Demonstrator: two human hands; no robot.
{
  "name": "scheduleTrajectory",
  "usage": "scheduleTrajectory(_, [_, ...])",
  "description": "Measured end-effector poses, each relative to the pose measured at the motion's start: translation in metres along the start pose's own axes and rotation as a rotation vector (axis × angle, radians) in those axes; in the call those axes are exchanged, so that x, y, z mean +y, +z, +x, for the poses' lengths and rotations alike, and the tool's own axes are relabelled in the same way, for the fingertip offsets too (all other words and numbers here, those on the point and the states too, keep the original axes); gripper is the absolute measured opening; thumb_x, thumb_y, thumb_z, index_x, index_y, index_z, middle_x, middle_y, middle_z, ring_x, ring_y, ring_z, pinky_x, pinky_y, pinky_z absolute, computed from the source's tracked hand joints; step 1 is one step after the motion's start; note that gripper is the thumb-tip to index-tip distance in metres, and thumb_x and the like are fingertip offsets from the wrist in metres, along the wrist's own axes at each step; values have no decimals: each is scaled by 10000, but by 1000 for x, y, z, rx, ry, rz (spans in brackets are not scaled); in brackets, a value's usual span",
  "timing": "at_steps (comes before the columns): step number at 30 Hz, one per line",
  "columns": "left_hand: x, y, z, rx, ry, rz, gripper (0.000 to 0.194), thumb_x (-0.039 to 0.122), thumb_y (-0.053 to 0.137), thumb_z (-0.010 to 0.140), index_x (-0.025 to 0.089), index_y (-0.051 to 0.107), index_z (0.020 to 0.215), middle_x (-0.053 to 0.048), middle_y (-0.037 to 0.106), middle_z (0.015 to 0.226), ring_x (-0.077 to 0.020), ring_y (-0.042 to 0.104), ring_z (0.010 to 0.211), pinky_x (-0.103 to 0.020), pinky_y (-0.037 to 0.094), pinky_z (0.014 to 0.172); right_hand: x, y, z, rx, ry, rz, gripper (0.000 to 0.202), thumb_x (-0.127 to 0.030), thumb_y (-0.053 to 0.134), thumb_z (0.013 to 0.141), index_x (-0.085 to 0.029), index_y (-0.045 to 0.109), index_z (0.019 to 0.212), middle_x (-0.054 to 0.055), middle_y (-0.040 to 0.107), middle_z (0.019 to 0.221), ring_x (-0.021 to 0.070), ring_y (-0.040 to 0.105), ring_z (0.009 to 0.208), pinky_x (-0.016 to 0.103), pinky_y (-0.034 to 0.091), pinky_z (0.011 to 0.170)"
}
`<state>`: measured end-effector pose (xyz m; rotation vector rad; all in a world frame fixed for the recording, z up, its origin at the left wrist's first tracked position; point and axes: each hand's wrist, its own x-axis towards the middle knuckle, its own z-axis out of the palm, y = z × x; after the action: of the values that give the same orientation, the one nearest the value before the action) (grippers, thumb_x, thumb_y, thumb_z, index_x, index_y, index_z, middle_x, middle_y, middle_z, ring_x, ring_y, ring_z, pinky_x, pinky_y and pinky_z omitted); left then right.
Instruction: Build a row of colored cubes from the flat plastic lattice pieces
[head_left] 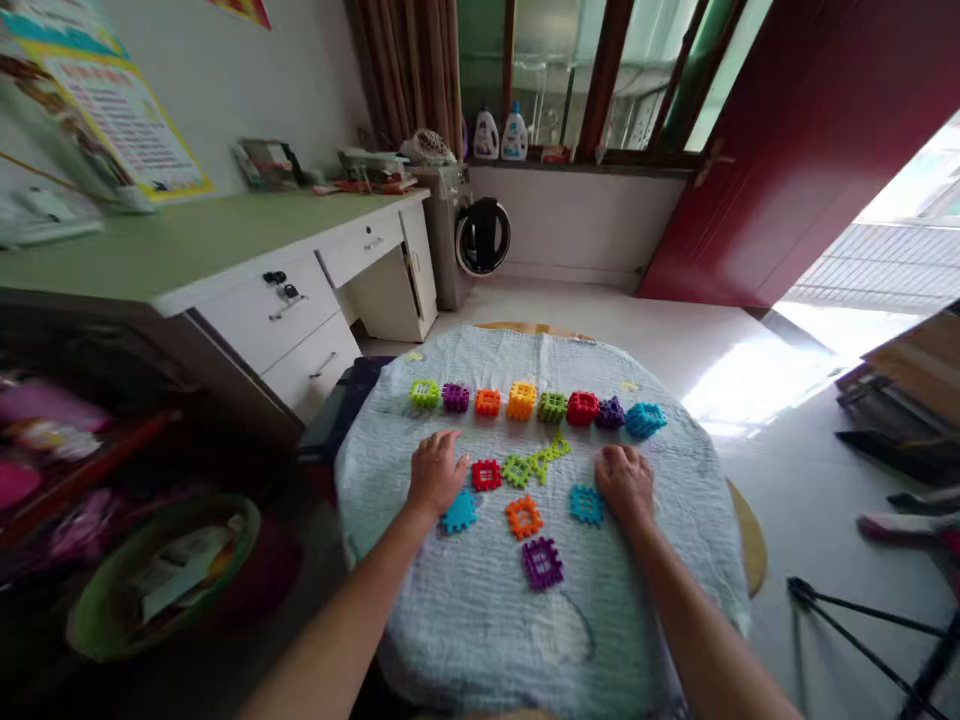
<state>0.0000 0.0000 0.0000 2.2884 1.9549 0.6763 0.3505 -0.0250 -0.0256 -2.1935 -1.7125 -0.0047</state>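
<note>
My left hand (436, 474) rests on the cloth with thumb and fingers apart, beside a flat red piece (486, 475) and above a flat blue piece (459, 511). Palm down, my right hand (626, 484) lies right of another blue piece (586, 505), its fingers slightly curled and apart. Neither holds anything. Between them are joined lime green pieces (517, 471), an orange piece (523, 517) and a purple piece (541, 563). Behind the hands runs a row of several coloured blocks, from a lime block (424, 394) to a blue block (645, 420).
The round table (480, 640) has a pale blue cloth. A green-topped desk (247, 235) stands at the left, with a washing machine (450, 230) behind it. A basket (82, 620) is at the lower left, black tripod legs (855, 610) at the lower right.
</note>
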Motion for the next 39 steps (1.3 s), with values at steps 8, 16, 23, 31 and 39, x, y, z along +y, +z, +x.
scheduleTrajectory(8, [-17,1,-22,43,-25,-23,243,246,551,853,191,643,1071,-106,637,1174,-277,559,1101,-420,435,988,1,-7,2,16,-8,153,307,-377,492,864,-194,677,1026,100,658,1114,268,554,1042,414,382,926])
scheduleTrajectory(16, [-16,0,-20,58,-53,-81,229,202,538,834,186,652,1032,-103,643,1142,-269,562,1104,-412,440,988,-129,-23,-19,-262,-549,360,268,-292,573,838,-225,666,1080,77,662,1154,242,524,1078,385,393,957])
scheduleTrajectory(23, [-16,-1,-21,54,-45,-82,240,190,533,820,169,655,1025,-107,644,1133,-272,561,1081,-410,441,986,-188,-15,-24,-481,-550,57,390,-329,664,746,-201,636,1113,117,596,1166,287,464,1083,416,361,914])
scheduleTrajectory(31, [-19,2,-21,57,-28,-87,250,205,519,821,179,655,1029,-105,645,1129,-272,562,1081,-412,442,985,-151,-37,-1,-326,-528,189,424,-317,701,693,-232,636,1104,67,581,1097,237,456,1028,356,362,873])
scheduleTrajectory(39, [-20,3,-19,88,0,-62,232,200,515,814,169,653,997,-115,655,1094,-277,574,1040,-424,458,958,-30,-86,89,-99,-121,-22,504,-298,597,739,-221,601,1237,107,561,1251,299,463,1119,403,354,911])
